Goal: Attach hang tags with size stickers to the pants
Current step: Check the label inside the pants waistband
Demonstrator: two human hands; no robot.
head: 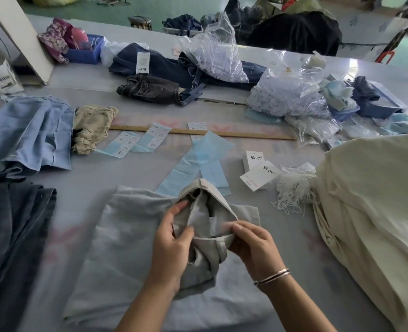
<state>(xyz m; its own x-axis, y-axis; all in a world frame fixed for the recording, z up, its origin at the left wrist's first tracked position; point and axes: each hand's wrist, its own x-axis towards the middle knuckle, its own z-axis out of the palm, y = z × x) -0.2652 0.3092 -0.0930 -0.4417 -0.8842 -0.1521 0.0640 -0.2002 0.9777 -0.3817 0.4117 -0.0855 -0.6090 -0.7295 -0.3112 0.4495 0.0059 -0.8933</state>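
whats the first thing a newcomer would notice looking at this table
Front and centre, the left hand and right hand pull open the waistband of pale grey pants. To their right a cream fabric heap bulks large, with white hang tags and a tangle of strings beside it.

One head-worn camera looks forward and down, close above my fingers (186,232), the table (83,188) stretching beyond them.
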